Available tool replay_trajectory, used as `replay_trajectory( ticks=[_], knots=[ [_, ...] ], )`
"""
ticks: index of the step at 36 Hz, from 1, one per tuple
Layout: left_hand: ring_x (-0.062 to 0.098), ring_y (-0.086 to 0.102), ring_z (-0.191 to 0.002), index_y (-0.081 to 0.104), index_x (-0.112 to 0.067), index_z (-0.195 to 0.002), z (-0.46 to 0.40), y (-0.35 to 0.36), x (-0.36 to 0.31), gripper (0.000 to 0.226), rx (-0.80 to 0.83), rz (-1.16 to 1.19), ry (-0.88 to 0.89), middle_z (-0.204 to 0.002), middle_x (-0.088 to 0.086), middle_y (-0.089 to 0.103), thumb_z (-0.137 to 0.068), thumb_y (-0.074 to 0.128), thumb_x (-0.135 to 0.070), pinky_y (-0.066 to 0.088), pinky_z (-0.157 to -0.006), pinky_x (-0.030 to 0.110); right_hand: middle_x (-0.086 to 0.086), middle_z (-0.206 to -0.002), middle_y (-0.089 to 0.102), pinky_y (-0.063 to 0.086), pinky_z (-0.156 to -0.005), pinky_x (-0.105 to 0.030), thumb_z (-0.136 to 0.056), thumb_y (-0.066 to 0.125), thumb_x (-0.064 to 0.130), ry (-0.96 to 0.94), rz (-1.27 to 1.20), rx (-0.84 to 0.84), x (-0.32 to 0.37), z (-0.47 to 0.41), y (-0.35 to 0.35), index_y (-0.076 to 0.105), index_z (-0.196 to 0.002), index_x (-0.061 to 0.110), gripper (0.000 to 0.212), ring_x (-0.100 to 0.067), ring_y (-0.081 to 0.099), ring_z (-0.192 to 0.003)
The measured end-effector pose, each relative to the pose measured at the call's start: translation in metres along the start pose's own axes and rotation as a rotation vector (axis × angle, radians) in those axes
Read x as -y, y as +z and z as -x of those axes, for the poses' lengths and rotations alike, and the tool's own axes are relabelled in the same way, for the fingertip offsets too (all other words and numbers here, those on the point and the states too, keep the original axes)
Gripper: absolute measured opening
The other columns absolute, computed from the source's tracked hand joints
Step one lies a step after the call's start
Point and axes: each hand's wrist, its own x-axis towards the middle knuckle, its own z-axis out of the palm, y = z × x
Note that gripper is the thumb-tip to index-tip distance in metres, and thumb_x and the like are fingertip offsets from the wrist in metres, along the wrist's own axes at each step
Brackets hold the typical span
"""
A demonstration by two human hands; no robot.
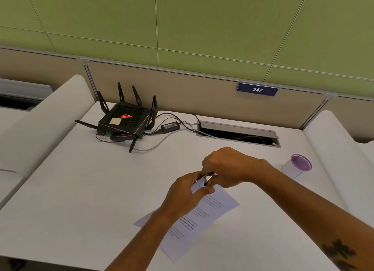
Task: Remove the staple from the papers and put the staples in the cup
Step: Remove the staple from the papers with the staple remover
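Left hand (185, 191) pinches the papers' (204, 216) far corner; right hand (226, 166) grips a dark staple remover (208, 177) there. Cup (297, 166) right; sign (257, 89) reads "247".

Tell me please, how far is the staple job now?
Nothing looks finished: whether the cup holds any staples cannot be seen. In hand: the left hand pins the papers at their top corner, where the right hand works a small dark tool. Left: pull the staple and drop it in the cup.

White papers (212, 208), black print; purple-rimmed white cup (297, 166); green wall (182, 24).
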Motion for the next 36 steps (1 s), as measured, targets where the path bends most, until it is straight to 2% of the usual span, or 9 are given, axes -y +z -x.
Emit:
replay_trajectory(
  ticks=[5, 9, 17, 22, 27, 29, 32, 34, 36],
  knots=[
    [0.011, 0.076, -0.096, 0.071, -0.032, -0.115, 0.003, 0.004, -0.001, 0.049, -0.044, 0.011, 0.015, -0.100, -0.019, 0.079, -0.092, 0.060, -0.073, 0.056, -0.086, 0.018, 0.009, -0.090, 0.074, 0.059, -0.073, -0.032, -0.095, 0.071, 0.030, 0.000, 0.042, -0.017, 0.000, -0.002, -0.002, 0.080, -0.106, 0.027, 0.015, -0.014, 0.068, -0.076],
    [0.005, 0.074, -0.091, 0.067, -0.041, -0.110, 0.004, 0.005, -0.007, 0.028, -0.040, 0.004, 0.016, -0.096, -0.029, 0.073, -0.096, 0.062, -0.064, 0.050, -0.081, 0.010, 0.008, -0.087, 0.074, 0.060, -0.071, -0.034, -0.094, 0.071, 0.029, -0.002, 0.064, -0.006, -0.002, -0.005, -0.003, 0.080, -0.103, 0.026, 0.013, -0.016, 0.069, -0.074],
    [-0.004, 0.072, -0.092, 0.063, -0.048, -0.099, 0.000, 0.004, -0.007, 0.036, -0.042, 0.070, 0.040, -0.087, -0.041, 0.071, -0.088, 0.057, -0.081, 0.050, -0.071, 0.006, 0.009, -0.087, 0.073, 0.061, -0.071, -0.032, -0.094, 0.073, 0.030, -0.010, 0.083, -0.002, -0.010, -0.007, 0.000, 0.080, -0.105, 0.028, 0.014, -0.014, 0.070, -0.074],
    [-0.003, 0.074, -0.102, 0.066, -0.055, -0.109, -0.003, 0.000, 0.001, 0.013, -0.016, 0.123, 0.037, -0.106, -0.037, 0.075, -0.098, 0.071, -0.053, 0.056, -0.078, 0.007, 0.010, -0.091, 0.075, 0.059, -0.072, -0.032, -0.095, 0.073, 0.036, 0.000, 0.044, -0.007, -0.013, -0.006, 0.001, 0.080, -0.105, 0.028, 0.015, -0.014, 0.068, -0.075],
    [-0.014, 0.071, -0.102, 0.063, -0.060, -0.115, -0.005, -0.004, 0.001, 0.030, -0.031, 0.120, 0.053, -0.102, -0.050, 0.070, -0.100, 0.074, -0.037, 0.053, -0.081, 0.003, 0.009, -0.107, 0.075, 0.053, -0.079, -0.024, -0.092, 0.074, 0.048, 0.031, -0.036, -0.003, -0.017, -0.008, 0.004, 0.074, -0.118, 0.027, 0.034, -0.013, 0.068, -0.089],
    [-0.018, 0.069, -0.101, 0.059, -0.060, -0.121, -0.006, -0.005, 0.000, 0.037, -0.045, 0.097, 0.058, -0.102, -0.051, 0.068, -0.099, 0.075, -0.036, 0.051, -0.082, 0.000, 0.011, -0.113, 0.073, 0.045, -0.075, -0.017, -0.089, 0.077, 0.050, 0.044, -0.065, -0.014, -0.021, -0.009, 0.007, 0.071, -0.124, 0.030, 0.041, -0.009, 0.064, -0.091],
    [-0.023, 0.065, -0.101, 0.056, -0.056, -0.125, -0.008, -0.006, 0.000, 0.043, -0.080, 0.093, 0.064, -0.113, -0.036, 0.069, -0.099, 0.077, -0.029, 0.049, -0.083, -0.002, 0.014, -0.117, 0.072, 0.032, -0.068, -0.013, -0.084, 0.082, 0.049, 0.057, -0.103, -0.047, -0.028, -0.009, 0.011, 0.067, -0.129, 0.034, 0.050, -0.006, 0.058, -0.091],
    [-0.023, 0.065, -0.099, 0.056, -0.054, -0.121, -0.009, -0.007, 0.003, 0.042, -0.087, 0.087, 0.062, -0.109, -0.027, 0.070, -0.099, 0.077, -0.025, 0.056, -0.087, 0.005, 0.015, -0.119, 0.072, 0.034, -0.068, -0.014, -0.082, 0.083, 0.050, 0.074, -0.116, -0.073, -0.033, -0.009, 0.014, 0.064, -0.129, 0.036, 0.051, -0.008, 0.062, -0.096],
    [-0.020, 0.067, -0.098, 0.057, -0.052, -0.128, -0.009, -0.008, 0.005, 0.044, -0.084, 0.071, 0.049, -0.106, -0.033, 0.067, -0.098, 0.077, -0.027, 0.058, -0.091, 0.011, 0.016, -0.120, 0.071, 0.038, -0.069, -0.016, -0.083, 0.082, 0.051, 0.118, -0.120, -0.099, -0.038, -0.008, 0.016, 0.059, -0.128, 0.040, 0.052, -0.010, 0.064, -0.097]
  ],
)
